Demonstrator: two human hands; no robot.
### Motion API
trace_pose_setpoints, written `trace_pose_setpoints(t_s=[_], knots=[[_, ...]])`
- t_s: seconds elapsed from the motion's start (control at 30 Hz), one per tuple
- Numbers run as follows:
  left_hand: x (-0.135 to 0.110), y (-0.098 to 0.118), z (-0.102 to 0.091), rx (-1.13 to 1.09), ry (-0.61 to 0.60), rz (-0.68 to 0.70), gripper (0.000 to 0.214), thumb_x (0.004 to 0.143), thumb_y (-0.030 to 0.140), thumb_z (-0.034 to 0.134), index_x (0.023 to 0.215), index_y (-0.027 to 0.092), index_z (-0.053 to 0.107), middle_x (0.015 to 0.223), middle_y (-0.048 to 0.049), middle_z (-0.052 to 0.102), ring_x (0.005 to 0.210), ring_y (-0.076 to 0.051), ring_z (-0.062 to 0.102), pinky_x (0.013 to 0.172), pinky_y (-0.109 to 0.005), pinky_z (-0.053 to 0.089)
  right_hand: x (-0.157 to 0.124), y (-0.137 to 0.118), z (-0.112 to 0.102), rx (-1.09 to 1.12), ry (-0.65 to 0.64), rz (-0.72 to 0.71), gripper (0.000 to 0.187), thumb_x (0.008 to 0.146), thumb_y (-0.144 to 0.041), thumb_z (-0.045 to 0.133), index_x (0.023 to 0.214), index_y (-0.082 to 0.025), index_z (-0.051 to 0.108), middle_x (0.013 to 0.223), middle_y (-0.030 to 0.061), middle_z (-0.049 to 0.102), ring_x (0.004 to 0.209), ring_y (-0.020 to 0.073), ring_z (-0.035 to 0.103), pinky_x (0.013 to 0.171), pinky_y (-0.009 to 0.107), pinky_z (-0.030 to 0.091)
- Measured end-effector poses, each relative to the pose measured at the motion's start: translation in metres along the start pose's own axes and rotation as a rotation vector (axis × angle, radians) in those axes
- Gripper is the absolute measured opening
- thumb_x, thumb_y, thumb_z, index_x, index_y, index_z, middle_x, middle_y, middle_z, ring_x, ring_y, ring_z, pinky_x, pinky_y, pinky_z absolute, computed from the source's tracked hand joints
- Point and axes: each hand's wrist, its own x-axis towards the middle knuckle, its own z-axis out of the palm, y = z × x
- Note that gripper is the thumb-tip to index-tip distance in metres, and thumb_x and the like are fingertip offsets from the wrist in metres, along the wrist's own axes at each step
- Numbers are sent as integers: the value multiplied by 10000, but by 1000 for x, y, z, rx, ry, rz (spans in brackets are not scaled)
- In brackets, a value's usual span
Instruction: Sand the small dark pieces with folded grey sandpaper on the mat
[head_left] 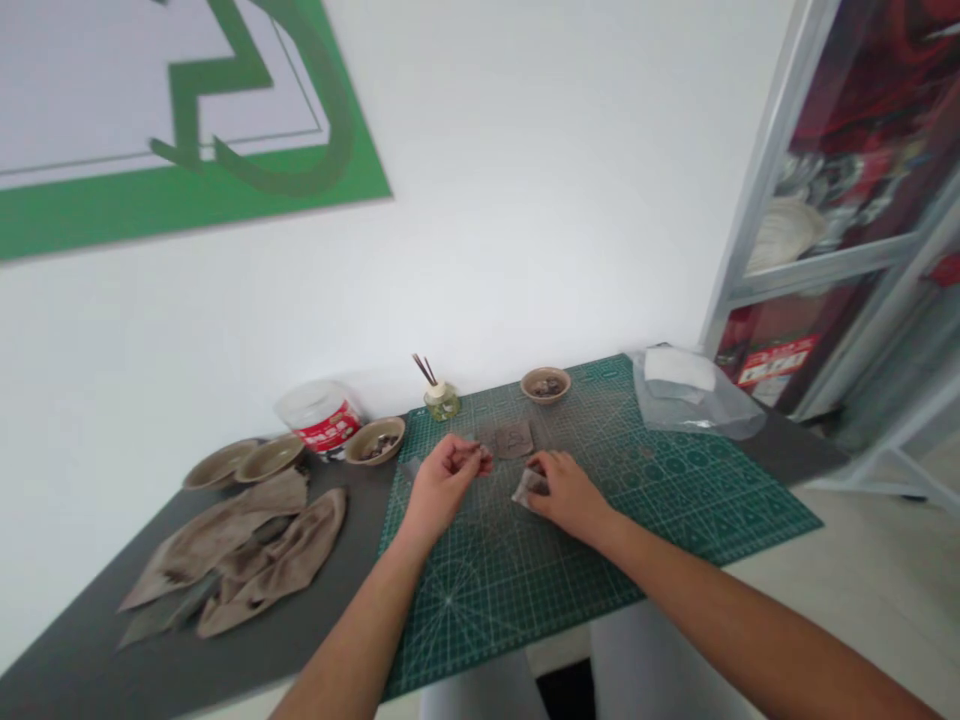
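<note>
Above the green cutting mat (480,590), my left hand (450,472) is closed in a pinch. A little greyish bit shows at its fingertips, too blurred to name. To its right, my right hand (564,490) is closed around a small grey-white crumpled piece (523,487), perhaps cloth or a small bag; the fingers hide part of it. Just beyond both hands, a flat brownish square piece (515,438) lies on the mat. Behind that is a small tan bowl (545,397) with small dark and shiny bits inside.
Left on the dark table (330,590) lie crumpled brown cloths (277,570). Behind them stand tan bowls (217,468), another bowl with small bits (365,447) and a clear tub with a red label (328,428). A reed diffuser (442,402) stands at the back; a plastic bag (694,400) lies right.
</note>
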Motion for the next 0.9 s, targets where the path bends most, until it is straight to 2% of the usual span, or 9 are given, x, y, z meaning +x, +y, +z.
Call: trace_pose_setpoints(t_s=[0.1,0.2,0.27,0.33,0.47,0.6,0.73,0.8,0.9], knots=[[-30,1,15,53,-24,-23,294,765,406,677,864,167,538,824,-46,698,763,-165,668,735,-300,518,-11,-3,-9,-89,133,-108,478,679,-268,750,1122,-184,591,1116,129,560,1078,282,501,932,439,391],[-51,-1,34,54,-53,-51,270,781,401,662,851,175,531,759,-19,678,719,-157,653,689,-276,504,-22,-10,-19,103,32,-237,478,751,-207,685,1207,-207,545,1092,87,575,926,188,576,825,326,465],[-58,-2,47,16,-85,-55,248,788,386,656,844,181,528,729,-5,665,686,-147,638,671,-267,497,-30,-14,-25,182,-48,-304,422,762,-190,675,1171,-207,572,1042,65,604,832,153,597,750,277,479],[-60,0,58,-13,-109,-48,238,794,390,647,828,186,530,740,-4,665,691,-148,635,672,-269,497,-36,-15,-29,179,-49,-318,324,766,-199,680,1086,-203,626,974,53,635,815,156,606,746,278,477],[-59,4,64,93,-126,16,211,853,399,561,838,188,560,761,-14,656,718,-163,627,681,-286,496,-42,-11,-33,269,-19,-237,219,793,-257,668,1003,-195,679,905,49,679,815,170,624,785,311,475],[-59,2,57,475,-68,180,172,894,301,491,974,203,608,910,-46,666,846,-191,608,787,-327,466,-38,-3,-31,699,-81,-28,232,828,-313,611,1008,-177,668,864,51,699,729,158,635,694,298,506],[-61,-5,54,803,-191,310,274,866,185,501,1107,238,622,1118,-61,635,1045,-223,546,927,-382,407,-34,-1,-24,1048,-26,183,290,806,-336,630,1037,-160,646,802,53,703,608,133,615,583,261,497],[-61,-9,55,891,-230,330,292,880,175,479,1121,252,625,1160,-52,618,1077,-219,524,933,-381,399,-32,-1,-22,1143,-19,220,310,774,-315,672,1038,-155,644,803,59,708,592,126,613,571,254,493],[-60,-13,55,963,-236,332,272,910,207,453,1108,270,628,1164,-38,607,1078,-209,511,911,-371,406,-31,-4,-21,1240,-79,220,351,722,-272,732,1042,-159,643,857,70,715,641,142,642,615,280,513]])
